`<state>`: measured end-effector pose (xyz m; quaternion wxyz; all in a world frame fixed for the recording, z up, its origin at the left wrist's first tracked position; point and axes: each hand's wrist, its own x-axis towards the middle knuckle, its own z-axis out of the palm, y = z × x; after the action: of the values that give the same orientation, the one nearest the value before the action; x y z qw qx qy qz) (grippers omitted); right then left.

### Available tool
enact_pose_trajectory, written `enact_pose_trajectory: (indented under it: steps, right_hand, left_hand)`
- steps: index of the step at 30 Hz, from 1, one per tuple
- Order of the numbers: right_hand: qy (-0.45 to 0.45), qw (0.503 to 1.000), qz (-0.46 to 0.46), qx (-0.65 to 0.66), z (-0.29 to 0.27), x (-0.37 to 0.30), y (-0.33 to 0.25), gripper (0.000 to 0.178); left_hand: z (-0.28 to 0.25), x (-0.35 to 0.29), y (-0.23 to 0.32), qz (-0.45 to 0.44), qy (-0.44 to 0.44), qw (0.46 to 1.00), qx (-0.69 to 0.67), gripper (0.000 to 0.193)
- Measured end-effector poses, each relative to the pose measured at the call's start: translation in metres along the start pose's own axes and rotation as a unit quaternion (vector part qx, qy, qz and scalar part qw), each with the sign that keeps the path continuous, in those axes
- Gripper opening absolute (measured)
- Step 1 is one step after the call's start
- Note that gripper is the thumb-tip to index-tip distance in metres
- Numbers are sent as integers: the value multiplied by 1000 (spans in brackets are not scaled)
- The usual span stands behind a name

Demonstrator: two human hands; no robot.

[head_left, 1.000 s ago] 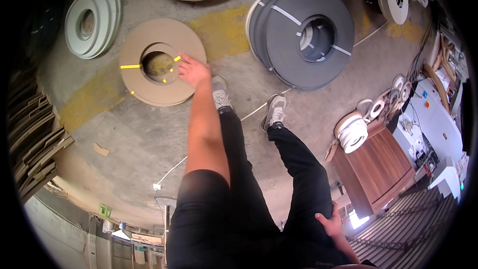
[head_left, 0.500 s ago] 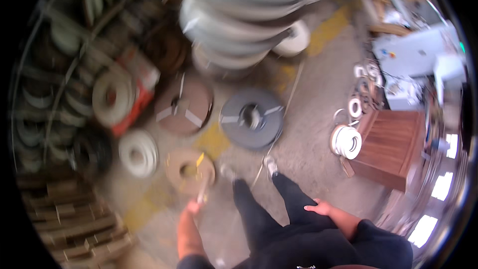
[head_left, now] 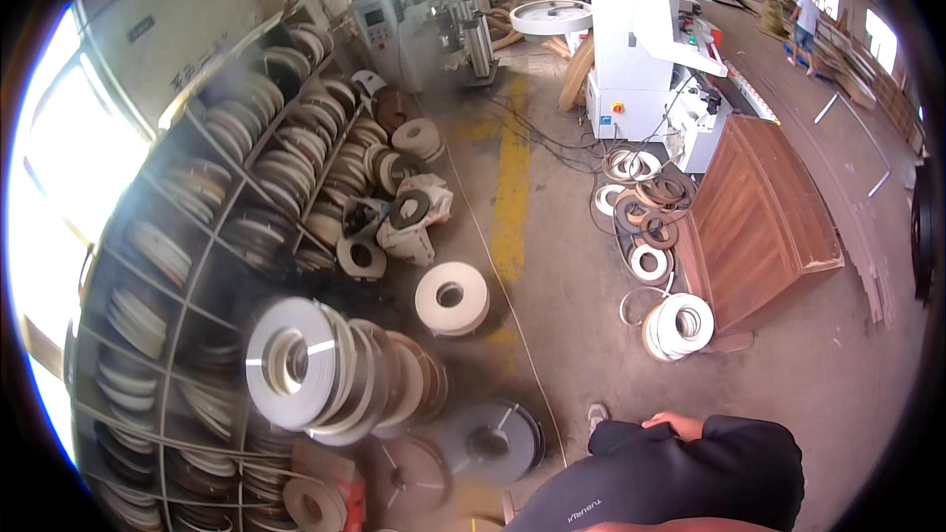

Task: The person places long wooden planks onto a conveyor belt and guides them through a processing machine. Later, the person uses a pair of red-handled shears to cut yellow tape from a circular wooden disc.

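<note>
My right hand (head_left: 676, 425) rests by my dark-clothed thigh, with its fingers loosely stretched out and nothing seen in them. My left hand is out of view past the lower edge. On the floor left of my legs lies a large dark grey edge-banding roll (head_left: 520, 442), strapped with pale tape. A brown roll (head_left: 426, 498) lies beside it. Behind them rises a tall leaning stack of grey, white and brown rolls (head_left: 325, 350). A single white roll (head_left: 463, 320) lies flat beyond the stack.
A metal rack (head_left: 169, 335) full of rolls lines the left side. White rolls (head_left: 668, 347) and smaller coils lie beside a brown wooden panel piece (head_left: 774, 227) on the right. White machines (head_left: 631, 89) stand ahead with cables across the floor. Another person (head_left: 805, 30) stands far right.
My view has swung up and toward the machines, so floor rolls now sit lower. My left hand, which held something pale near a tan roll, has left the view. My right hand stays by my thigh.
</note>
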<state>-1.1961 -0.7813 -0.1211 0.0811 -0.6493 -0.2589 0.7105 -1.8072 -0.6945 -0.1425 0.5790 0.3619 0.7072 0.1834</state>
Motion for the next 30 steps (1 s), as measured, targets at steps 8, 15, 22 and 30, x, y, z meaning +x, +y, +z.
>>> enact_pose_trajectory:
  steps: [8,15,22,30]
  right_hand:
    - [176,980,-31,-87,-191,43,-171,36]
    - [178,968,-168,62,-256,114,-380,40]
    - [173,976,-119,-51,-297,160,-530,53]
    - [191,962,-175,91,-343,239,-811,73]
  left_hand:
    - [74,31,91,84,-44,994,-58,55]
    - [102,198,278,226,-64,957,170,43]
    - [146,298,642,75,-79,983,-147,34]
    - [126,485,873,246,-129,942,-187,55]
